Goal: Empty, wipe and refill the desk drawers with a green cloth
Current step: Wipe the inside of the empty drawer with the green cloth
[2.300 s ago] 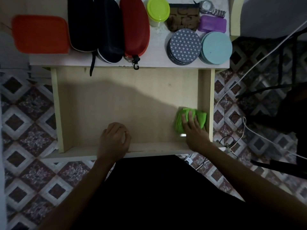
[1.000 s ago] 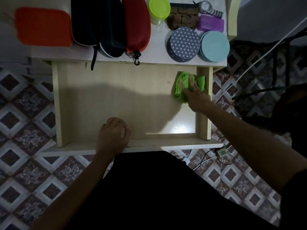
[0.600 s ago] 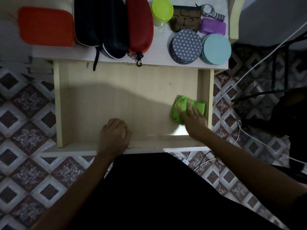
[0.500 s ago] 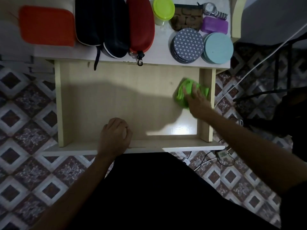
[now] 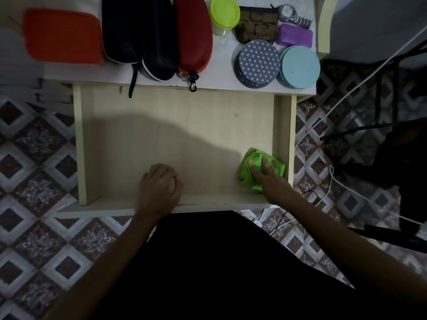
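No readable text or labels anywhere (lighting dim).

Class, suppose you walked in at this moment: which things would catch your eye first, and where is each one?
The bright green cloth stands out, pressed by the right hand in the pulled-out drawer's near right corner. The left hand rests curled over the drawer's front edge. Behind the drawer, the desk top holds an orange case at far left.

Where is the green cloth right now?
Head view: green cloth lies in the drawer's near-right corner, under the right hand, beside the right wall.
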